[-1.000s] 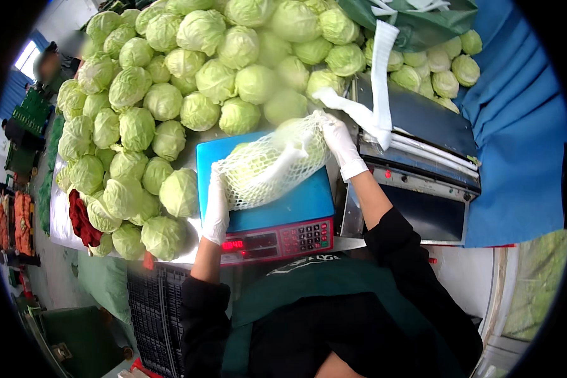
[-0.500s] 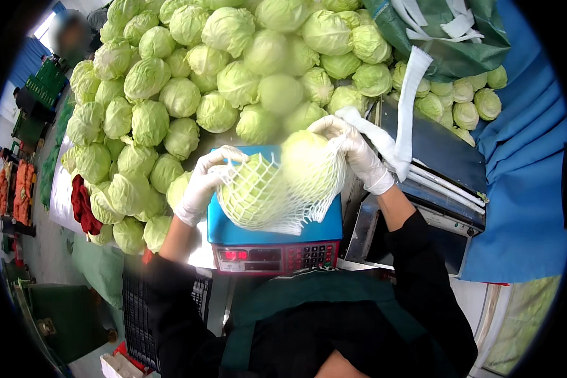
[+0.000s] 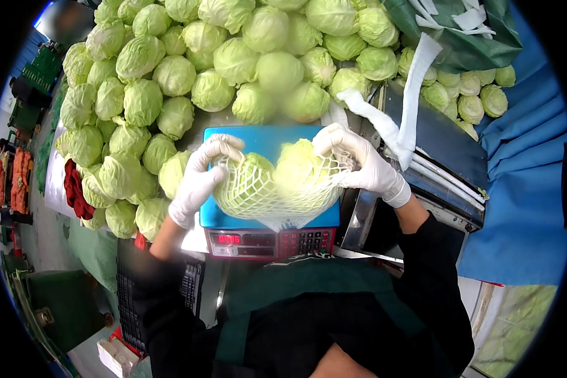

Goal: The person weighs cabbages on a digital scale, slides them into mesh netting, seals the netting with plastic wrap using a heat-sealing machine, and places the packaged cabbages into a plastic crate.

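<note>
White mesh net bag of two green cabbages (image 3: 277, 189) lies crosswise over the blue scale platform (image 3: 261, 140); my left hand (image 3: 201, 173) grips its left end, right hand (image 3: 359, 160) its right end, both closed on mesh.

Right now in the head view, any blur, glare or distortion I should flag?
Head view: strong fisheye, black corners, and the scale edges bow. Lighting is even and soft, with no harsh shadows. The cabbages in the net between the left hand and right hand look slightly soft. Top-left rim is blurred.
</note>
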Demonstrator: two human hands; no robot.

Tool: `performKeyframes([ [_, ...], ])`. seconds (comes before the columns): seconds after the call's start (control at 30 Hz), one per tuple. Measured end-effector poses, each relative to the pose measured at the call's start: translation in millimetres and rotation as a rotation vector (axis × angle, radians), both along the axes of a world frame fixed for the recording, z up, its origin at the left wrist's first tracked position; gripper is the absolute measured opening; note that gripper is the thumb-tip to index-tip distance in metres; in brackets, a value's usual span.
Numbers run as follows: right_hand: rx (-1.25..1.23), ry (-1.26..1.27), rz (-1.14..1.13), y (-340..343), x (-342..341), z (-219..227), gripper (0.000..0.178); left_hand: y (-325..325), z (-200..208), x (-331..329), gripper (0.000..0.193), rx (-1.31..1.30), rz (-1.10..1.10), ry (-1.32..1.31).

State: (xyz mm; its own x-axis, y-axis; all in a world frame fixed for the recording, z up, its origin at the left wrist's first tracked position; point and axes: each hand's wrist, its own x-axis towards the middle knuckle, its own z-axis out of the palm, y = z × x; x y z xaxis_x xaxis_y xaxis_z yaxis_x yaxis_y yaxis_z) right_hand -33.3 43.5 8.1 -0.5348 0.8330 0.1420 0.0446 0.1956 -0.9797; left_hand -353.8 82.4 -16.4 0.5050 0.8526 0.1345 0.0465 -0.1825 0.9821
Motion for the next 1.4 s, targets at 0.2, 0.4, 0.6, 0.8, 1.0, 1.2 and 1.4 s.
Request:
performKeyframes([
  [0.2, -0.158, 0.129, -0.211, 4.4, 14.4, -46.4, 0.049, 7.3, -9.3, 24.8, 0.027, -0.172, 0.122, -0.164],
  [0.4, -0.160, 0.010, -0.297, 14.0, 8.4, -58.4, 0.064, 44.7, -42.7, 24.9, 0.046, -0.063, 0.053, -0.196],
  [0.6, -0.206, -0.033, -0.228, 23.5, 4.5, -63.7, 0.072, 43.4, -21.0, 27.1, 0.060, -0.237, -0.127, 0.038],
  [0.8, -0.422, 0.125, -0.072, 37.8, 0.2, -59.8, 0.076, 58.9, -38.3, 11.2, 0.054, -0.416, -0.192, -0.139],
  [1.0, -0.662, 0.326, -0.160, 30.5, -16.8, -58.0, 0.068, 67.6, -59.7, -1.8, 0.048, -0.555, -0.226, -0.418],
  [1.2, -0.859, 0.629, -0.226, 40.0, -25.8, -45.7, 0.068, 34.5, -48.5, 13.4, 0.051, -1.050, -0.065, -0.988],
  [1.4, -0.739, 0.515, -0.116, 31.8, -26.9, -60.0, 0.067, -14.1, -42.7, 29.1, 0.053, -1.100, -0.007, -1.213],
])
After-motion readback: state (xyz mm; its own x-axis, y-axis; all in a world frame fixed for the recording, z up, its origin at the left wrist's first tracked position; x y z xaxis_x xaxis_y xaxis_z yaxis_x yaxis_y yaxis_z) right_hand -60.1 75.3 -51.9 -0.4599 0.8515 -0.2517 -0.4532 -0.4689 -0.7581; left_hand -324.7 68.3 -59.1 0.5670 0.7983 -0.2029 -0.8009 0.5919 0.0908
